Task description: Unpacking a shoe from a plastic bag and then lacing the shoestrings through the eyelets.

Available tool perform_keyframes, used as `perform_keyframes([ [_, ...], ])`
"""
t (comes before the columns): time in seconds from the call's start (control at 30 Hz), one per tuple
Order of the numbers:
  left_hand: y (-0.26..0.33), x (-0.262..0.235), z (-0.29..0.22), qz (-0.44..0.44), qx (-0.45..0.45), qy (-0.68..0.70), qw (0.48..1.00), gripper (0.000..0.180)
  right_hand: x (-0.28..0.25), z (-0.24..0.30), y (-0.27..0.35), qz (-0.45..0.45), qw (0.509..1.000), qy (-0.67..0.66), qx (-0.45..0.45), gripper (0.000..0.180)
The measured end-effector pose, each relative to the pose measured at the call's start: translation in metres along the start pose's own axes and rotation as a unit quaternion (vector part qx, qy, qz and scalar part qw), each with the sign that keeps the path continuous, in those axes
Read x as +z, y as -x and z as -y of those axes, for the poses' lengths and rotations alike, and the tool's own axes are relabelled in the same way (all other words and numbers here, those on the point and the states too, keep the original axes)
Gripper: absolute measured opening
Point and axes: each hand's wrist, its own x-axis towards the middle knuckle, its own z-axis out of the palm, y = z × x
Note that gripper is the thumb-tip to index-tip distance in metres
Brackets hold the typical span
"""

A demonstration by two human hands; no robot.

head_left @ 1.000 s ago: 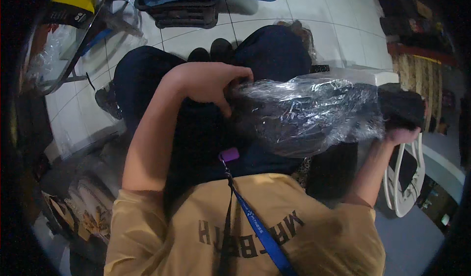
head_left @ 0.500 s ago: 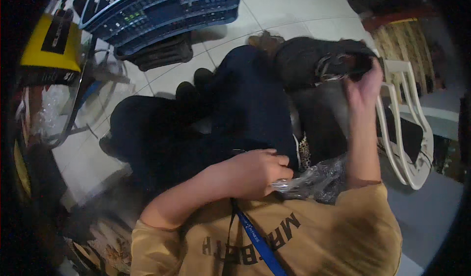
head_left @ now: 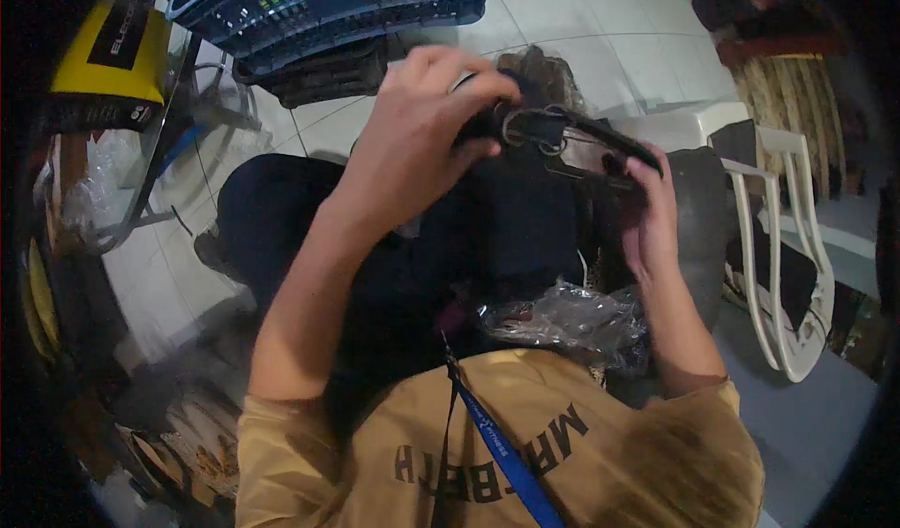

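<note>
Above my lap, both hands hold a black item with silvery rings and a long strap-like edge (head_left: 539, 132); its exact kind I cannot make out. My left hand (head_left: 422, 111) is curled over its left end, fingers closed around it and slightly blurred. Gripping the other end, on the right, is my right hand (head_left: 650, 209), its thumb side along the black edge. Crumpled clear plastic (head_left: 572, 326) lies on my lap, close to my belly and apart from both hands. My legs in dark trousers (head_left: 281, 214) are below the item.
A blue plastic crate (head_left: 347, 17) stands ahead on a black one (head_left: 319, 78), on the white tiled floor (head_left: 600, 7). On the left is a yellow and black box (head_left: 112, 59) beside a metal frame. A white plastic chair (head_left: 797, 256) stands close on my right.
My left hand has risen from my lap plastic to the black item's left end. My right hand has moved slightly left and nearer with the item, which is now turned to show its rings.
</note>
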Motion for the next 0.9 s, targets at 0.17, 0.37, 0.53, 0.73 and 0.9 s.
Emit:
perform_keyframes([
  [0.17,-0.003,0.019,0.009,-0.093,-0.031,-0.020,0.995,0.045,-0.035,-0.005,0.010,0.151,0.933,0.322,-0.054,0.055],
  [0.37,0.022,0.042,-0.009,-0.064,-0.196,0.232,0.951,0.044,0.004,0.003,0.015,0.200,0.894,0.392,-0.080,0.074],
  [0.53,0.021,0.037,-0.007,-0.047,-0.157,0.209,0.964,0.047,0.027,0.016,0.026,0.241,0.763,0.581,-0.147,0.066],
  [0.73,0.015,0.037,-0.008,-0.104,-0.020,0.086,0.991,0.036,0.033,0.026,-0.006,0.135,0.802,0.508,-0.285,0.035],
  [0.9,0.018,0.038,-0.003,-0.107,0.037,0.067,0.991,0.019,0.051,0.024,-0.013,0.130,0.810,0.487,-0.299,0.031],
])
